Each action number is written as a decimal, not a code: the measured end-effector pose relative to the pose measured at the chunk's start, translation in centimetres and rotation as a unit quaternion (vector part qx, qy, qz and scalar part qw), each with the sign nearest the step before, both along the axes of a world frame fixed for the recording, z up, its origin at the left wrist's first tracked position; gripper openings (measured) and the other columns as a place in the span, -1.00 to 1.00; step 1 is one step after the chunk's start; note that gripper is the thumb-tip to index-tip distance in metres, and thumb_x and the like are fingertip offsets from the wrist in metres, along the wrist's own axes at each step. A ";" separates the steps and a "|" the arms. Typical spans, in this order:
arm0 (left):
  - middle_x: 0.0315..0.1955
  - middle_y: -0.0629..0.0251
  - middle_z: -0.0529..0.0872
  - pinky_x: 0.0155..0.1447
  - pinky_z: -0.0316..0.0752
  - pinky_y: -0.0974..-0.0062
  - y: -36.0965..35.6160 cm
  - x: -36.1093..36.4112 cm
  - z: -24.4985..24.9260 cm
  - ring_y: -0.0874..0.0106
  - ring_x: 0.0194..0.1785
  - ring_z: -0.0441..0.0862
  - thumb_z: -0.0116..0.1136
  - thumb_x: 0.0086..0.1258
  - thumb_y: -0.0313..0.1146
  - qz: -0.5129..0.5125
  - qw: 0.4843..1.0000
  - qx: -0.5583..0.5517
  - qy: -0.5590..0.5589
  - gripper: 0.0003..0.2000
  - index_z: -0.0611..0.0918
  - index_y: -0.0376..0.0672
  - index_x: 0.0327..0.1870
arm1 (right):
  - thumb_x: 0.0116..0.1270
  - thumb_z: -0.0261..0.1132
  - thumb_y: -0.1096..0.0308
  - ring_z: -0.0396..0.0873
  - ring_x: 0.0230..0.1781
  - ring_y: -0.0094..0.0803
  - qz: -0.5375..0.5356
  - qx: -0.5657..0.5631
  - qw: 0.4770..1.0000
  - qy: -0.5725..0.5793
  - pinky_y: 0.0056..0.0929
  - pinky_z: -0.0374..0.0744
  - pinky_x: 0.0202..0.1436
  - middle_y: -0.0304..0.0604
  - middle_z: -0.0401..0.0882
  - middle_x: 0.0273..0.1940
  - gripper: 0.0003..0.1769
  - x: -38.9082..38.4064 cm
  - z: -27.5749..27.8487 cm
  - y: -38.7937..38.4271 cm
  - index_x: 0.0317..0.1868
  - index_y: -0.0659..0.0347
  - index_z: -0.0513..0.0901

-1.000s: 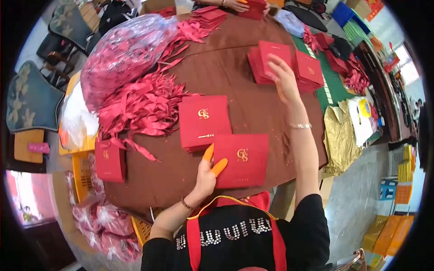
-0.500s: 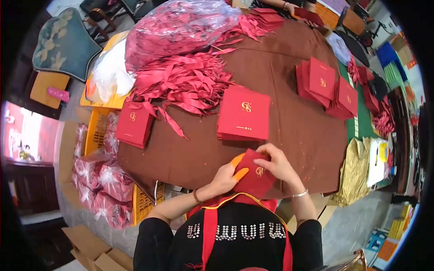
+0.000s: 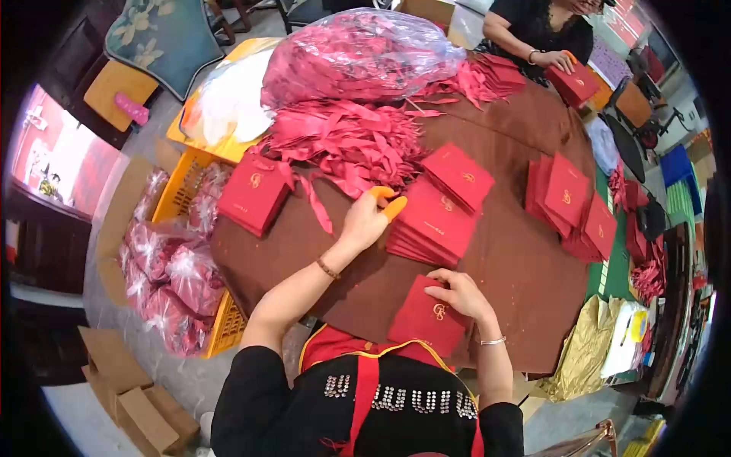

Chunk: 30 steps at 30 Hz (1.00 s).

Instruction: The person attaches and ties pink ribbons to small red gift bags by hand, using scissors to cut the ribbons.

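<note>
My right hand [image 3: 461,295] grips the upper edge of a flat red paper bag [image 3: 426,318] with a gold emblem, at the table edge in front of my body. My left hand [image 3: 367,221], with orange covers on the thumb and forefinger, is held out with those fingertips apart. It is between a heap of red ribbons [image 3: 343,141] and a stack of red bags [image 3: 430,228]. One more bag [image 3: 459,177] lies askew on the far end of that stack. I see nothing in the left hand.
A smaller bag stack [image 3: 251,199] stands left, others [image 3: 567,196] right. Behind the ribbons sits a big plastic sack [image 3: 358,57]. A yellow crate [image 3: 181,186] with wrapped bundles is beside the brown-covered table [image 3: 502,305]. Across it, a person [image 3: 544,34] handles a red bag.
My left hand has left the bag at my body and reached forward and left. A bag now lies askew on the middle stack. My right hand stays on a bag; the view has shifted.
</note>
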<state>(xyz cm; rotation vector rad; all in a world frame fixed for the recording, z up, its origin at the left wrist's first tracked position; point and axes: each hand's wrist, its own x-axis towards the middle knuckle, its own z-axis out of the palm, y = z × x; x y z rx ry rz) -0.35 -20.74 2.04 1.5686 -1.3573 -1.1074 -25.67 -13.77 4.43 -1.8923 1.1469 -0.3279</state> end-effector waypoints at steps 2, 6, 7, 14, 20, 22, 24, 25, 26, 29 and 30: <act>-0.41 0.23 0.66 -0.35 0.42 0.54 -0.2 -1.1 3.9 0.48 -0.42 0.58 0.22 0.27 -0.29 0.002 0.985 -0.125 -0.121 -0.80 0.66 -0.24 -0.23 | 0.23 0.33 0.29 0.57 -0.32 -0.48 -0.016 0.144 0.989 -0.041 -0.49 0.51 -0.20 -0.12 0.67 -0.29 -0.67 -1.1 0.1 -0.1 -0.05 0.29 0.60; -0.22 0.16 0.64 -0.05 0.46 0.27 -8.7 -4.4 4.8 0.17 -0.10 0.57 0.15 0.28 -0.22 -0.103 0.906 -0.371 -0.179 -0.74 0.62 -0.16 -0.10 | 0.25 0.31 0.24 0.60 -0.20 -0.40 -0.017 0.141 0.988 -0.055 -0.45 0.52 -0.08 -0.09 0.66 -0.21 -0.65 -2.4 0.1 -0.4 -0.02 0.25 0.59; -0.16 0.15 0.64 0.00 0.45 0.21 -11.7 -5.3 4.3 0.14 -0.04 0.56 0.13 0.30 -0.16 -0.143 0.890 -0.374 -0.216 -0.67 0.59 -0.14 0.00 | 0.25 0.31 0.24 0.60 -0.20 -0.40 -0.028 0.137 0.989 -0.054 -0.45 0.52 -0.08 -0.09 0.66 -0.21 -0.65 -2.4 -0.4 -0.1 -0.02 0.25 0.59; 0.08 -0.05 0.55 0.19 0.38 0.11 -19.4 -10.8 3.8 -0.02 0.12 0.52 0.23 0.17 -0.02 -0.231 0.873 0.005 -0.430 -0.18 0.14 -0.13 0.42 | 0.25 0.24 0.08 0.52 0.05 -0.09 -0.023 -0.016 0.999 0.026 -0.23 0.49 0.09 -0.01 0.58 0.01 -0.54 -2.0 -1.5 0.9 0.07 0.16 0.54; 0.08 -0.03 0.52 0.04 0.47 0.37 -20.8 -9.5 1.6 0.21 0.00 0.57 0.22 0.02 -0.57 -0.138 0.989 0.000 0.061 -0.18 0.15 -0.23 0.40 | 0.23 0.32 0.13 0.59 -0.21 -0.21 -0.108 0.012 0.992 -0.069 -0.35 0.54 -0.14 -0.03 0.57 -0.27 -0.64 -2.7 -1.0 0.3 -0.16 0.28 0.65; 0.00 0.02 0.58 -0.09 0.52 0.42 -16.8 -8.5 5.1 0.31 -0.11 0.60 0.20 0.02 -0.60 -0.122 0.985 0.002 0.126 -0.19 0.14 -0.23 0.40 | 0.17 0.38 0.17 0.59 -0.26 -0.35 -0.129 0.055 0.988 -0.064 -0.43 0.55 -0.18 -0.06 0.60 -0.26 -0.66 -4.1 -0.4 -0.4 -0.22 0.31 0.66; -0.19 0.14 0.61 -0.34 0.48 0.56 -12.9 -6.7 6.5 0.48 -0.34 0.58 0.19 0.02 -0.62 -0.131 0.972 0.041 0.192 -0.18 0.13 -0.23 0.41 | 0.16 0.40 0.20 0.55 -0.29 -0.50 -0.169 0.103 0.978 -0.057 -0.53 0.53 -0.18 -0.16 0.62 -0.26 -0.66 -5.8 -0.4 -1.0 -0.20 0.34 0.66; -0.14 0.18 0.61 -0.38 0.46 0.58 -10.8 -5.9 6.6 0.50 -0.31 0.57 0.21 0.08 -0.60 -0.147 0.976 0.034 0.158 -0.19 0.11 -0.22 0.41 | 0.19 0.37 0.07 0.57 -0.27 -0.45 -0.205 0.098 0.964 -0.138 -0.46 0.55 -0.19 -0.14 0.63 -0.23 -0.49 -6.0 -0.6 -1.3 -0.05 0.36 0.59; -0.21 0.23 0.61 -0.41 0.46 0.60 -9.1 -5.5 4.9 0.52 -0.37 0.57 0.22 0.11 -0.58 -0.113 0.976 0.016 0.186 -0.26 0.18 -0.21 0.37 | 0.27 0.29 0.12 0.52 -0.18 -0.50 -0.252 0.140 0.933 -0.215 -0.51 0.51 -0.12 -0.17 0.58 -0.12 -0.47 -5.9 -1.3 -1.9 0.12 0.32 0.46; -0.41 0.25 0.58 -0.35 0.47 0.47 -4.9 -3.3 0.2 0.43 -0.39 0.55 0.41 0.03 -0.33 -0.074 0.993 -0.082 0.031 -0.47 0.45 -0.27 0.03 | 0.39 0.18 0.18 0.40 0.04 -0.47 -0.296 0.189 0.889 -0.293 -0.51 0.43 0.07 -0.14 0.42 0.12 -0.32 -4.1 -0.9 -3.5 0.38 0.27 0.12; -0.36 0.20 0.57 -0.26 0.46 0.42 -3.9 -3.1 -0.6 0.36 -0.33 0.55 0.42 0.02 -0.27 -0.041 0.993 -0.106 -0.020 -0.48 0.47 -0.26 -0.02 | 0.42 0.14 0.18 0.35 0.17 -0.41 -0.295 0.196 0.886 -0.300 -0.47 0.39 0.19 -0.07 0.31 0.25 -0.22 -2.9 -0.5 -3.8 0.46 0.27 -0.08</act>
